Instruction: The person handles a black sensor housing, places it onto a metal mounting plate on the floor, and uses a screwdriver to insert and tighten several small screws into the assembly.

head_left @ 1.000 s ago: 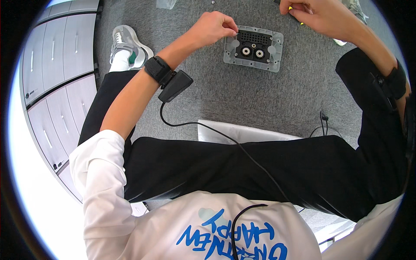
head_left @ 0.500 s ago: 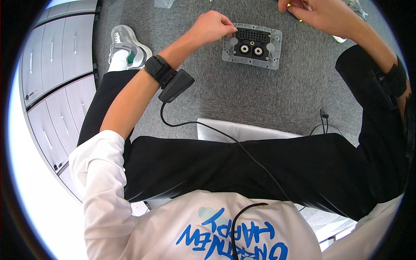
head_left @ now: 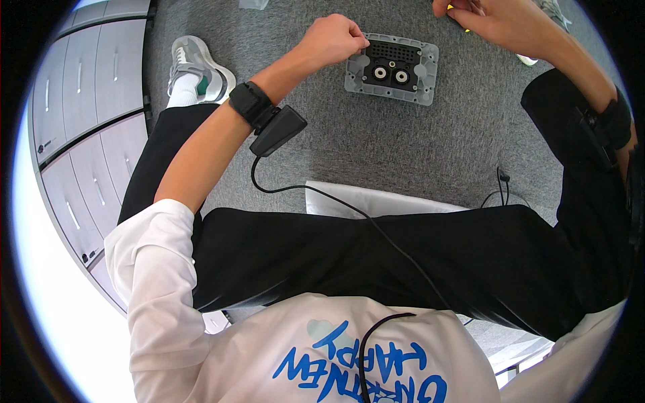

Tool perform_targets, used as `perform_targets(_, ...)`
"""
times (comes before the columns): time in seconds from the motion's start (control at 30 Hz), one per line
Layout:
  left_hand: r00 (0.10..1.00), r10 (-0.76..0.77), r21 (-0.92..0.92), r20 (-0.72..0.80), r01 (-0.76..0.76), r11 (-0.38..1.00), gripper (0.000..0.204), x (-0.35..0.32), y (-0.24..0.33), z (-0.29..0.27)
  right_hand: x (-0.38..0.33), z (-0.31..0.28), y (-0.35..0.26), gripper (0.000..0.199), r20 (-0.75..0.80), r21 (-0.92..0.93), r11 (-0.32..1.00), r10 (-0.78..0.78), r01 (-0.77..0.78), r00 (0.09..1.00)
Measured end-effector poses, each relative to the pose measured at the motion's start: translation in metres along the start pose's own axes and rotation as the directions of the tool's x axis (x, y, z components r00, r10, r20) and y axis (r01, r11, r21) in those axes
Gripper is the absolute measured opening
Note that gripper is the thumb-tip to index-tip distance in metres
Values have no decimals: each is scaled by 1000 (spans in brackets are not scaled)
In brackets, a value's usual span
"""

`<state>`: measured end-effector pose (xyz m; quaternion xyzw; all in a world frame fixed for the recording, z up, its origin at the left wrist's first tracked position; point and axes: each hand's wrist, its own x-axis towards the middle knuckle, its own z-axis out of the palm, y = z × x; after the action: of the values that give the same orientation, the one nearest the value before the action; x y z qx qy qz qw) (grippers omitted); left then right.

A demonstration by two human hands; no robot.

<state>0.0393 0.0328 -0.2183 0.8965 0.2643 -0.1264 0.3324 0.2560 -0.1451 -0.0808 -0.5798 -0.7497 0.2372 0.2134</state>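
A flat plastic part (head_left: 392,96) lies on the carpet in front of me, with a pale translucent rim and a black middle with a grid of holes and two round white-centred rings. At its far left corner my left hand (head_left: 334,41) has its fingertips pinched together; what they hold, if anything, is too small to make out. My right hand (head_left: 494,25) is at the upper right, apart from the part, its fingers closed round something with small yellow and dark bits, mostly hidden and cut by the picture's edge.
Grey cabinets (head_left: 80,87) line the left side. My shoe (head_left: 201,67) rests on the carpet near them. A black cable (head_left: 316,191) runs from the device on my left wrist across my lap. A silvery sheet (head_left: 383,201) lies by my legs. A clear bag (head_left: 253,4) shows at the top.
My left hand has shifted very slightly, still pinching at the part's corner. The right hand stays nearly where it was.
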Motion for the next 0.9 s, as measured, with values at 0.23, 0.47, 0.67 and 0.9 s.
perform_targets(0.23,999,17,-90,37,-14,996,26,4,-7,-3,2,2,7,12,-8,6,999,-43,43,999)
perform_targets(0.47,993,2,-121,122,13,993,29,8,-6,-10,-3,-2,-1,12,1,-4,1000,24,-24,1000)
perform_targets(0.67,985,18,-263,172,29,964,29,14,-20,-8,-3,-3,-3,12,0,18,1000,22,-22,1000)
perform_targets(0.9,989,13,-127,149,6,992,29,9,-8,-11,-5,-1,5,11,-9,41,999,17,-17,1000)
